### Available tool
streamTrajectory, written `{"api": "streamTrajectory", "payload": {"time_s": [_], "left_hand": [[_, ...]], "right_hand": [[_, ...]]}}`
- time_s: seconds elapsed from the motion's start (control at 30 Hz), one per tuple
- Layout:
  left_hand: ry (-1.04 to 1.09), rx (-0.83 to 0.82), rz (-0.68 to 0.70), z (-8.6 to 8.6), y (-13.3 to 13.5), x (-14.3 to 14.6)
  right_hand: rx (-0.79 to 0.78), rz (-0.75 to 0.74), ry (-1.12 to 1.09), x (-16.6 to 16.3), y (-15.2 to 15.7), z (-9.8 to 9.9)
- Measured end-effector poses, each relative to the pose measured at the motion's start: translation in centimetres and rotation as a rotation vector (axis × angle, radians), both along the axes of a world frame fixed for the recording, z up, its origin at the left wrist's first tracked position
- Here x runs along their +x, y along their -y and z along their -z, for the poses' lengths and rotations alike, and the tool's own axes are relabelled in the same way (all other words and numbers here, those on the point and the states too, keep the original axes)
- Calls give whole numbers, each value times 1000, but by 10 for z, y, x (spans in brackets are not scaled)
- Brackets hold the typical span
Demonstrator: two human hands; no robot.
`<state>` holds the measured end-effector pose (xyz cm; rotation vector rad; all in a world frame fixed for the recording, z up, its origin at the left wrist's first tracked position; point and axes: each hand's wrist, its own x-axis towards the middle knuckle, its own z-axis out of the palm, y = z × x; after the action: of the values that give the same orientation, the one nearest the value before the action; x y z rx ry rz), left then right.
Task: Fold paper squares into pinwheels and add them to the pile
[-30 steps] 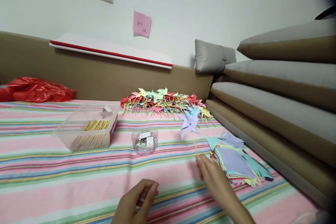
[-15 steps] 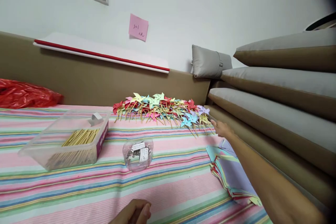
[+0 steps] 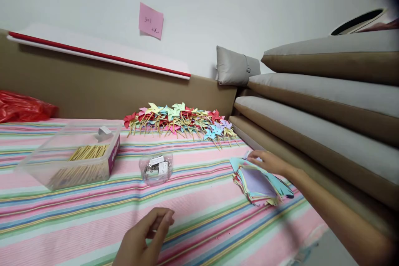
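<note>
My left hand point(image 3: 143, 239) is low in the middle, fingers curled and thumb tip close to the index finger; nothing shows in it. On the right, my right hand point(image 3: 264, 161) reaches over the far edge of a stack of coloured paper sheets point(image 3: 257, 181), fingers stretched out at the top sheets. Purple and light blue sheets lie uppermost. Farther back, a heap of paper pinwheels point(image 3: 179, 118) on thin sticks lies against the brown backboard. Between my hands and the heap sits a small clear container point(image 3: 156, 169) of small metal pieces with white labels.
A clear plastic box point(image 3: 79, 166) of wooden sticks stands on the left of the striped cloth point(image 3: 193, 212). A red plastic bag point(image 3: 23, 107) lies at the far left. Stacked grey-brown cushions point(image 3: 318, 104) line the right side. A pink note point(image 3: 151, 20) is on the wall.
My right hand has moved back from the pinwheel heap to the paper stack. My left hand has come farther into view. The view has shifted to the right.
</note>
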<state>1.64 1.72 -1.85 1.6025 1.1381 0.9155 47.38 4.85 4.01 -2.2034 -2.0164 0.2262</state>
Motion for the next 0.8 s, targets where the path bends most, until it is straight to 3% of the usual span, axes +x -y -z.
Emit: {"api": "streamTrajectory", "payload": {"time_s": [0.17,0.27,0.37,0.8], "left_hand": [[10,53,-39,-2,5,6],[14,83,-36,-3,9,11],[21,95,-19,-5,11,12],[-10,107,-46,-11,13,4]], "right_hand": [[58,-92,-31,-28,66,38],[112,-34,-34,-34,77,63],[152,16,-46,-35,76,75],[89,40,-253,-25,79,59]]}}
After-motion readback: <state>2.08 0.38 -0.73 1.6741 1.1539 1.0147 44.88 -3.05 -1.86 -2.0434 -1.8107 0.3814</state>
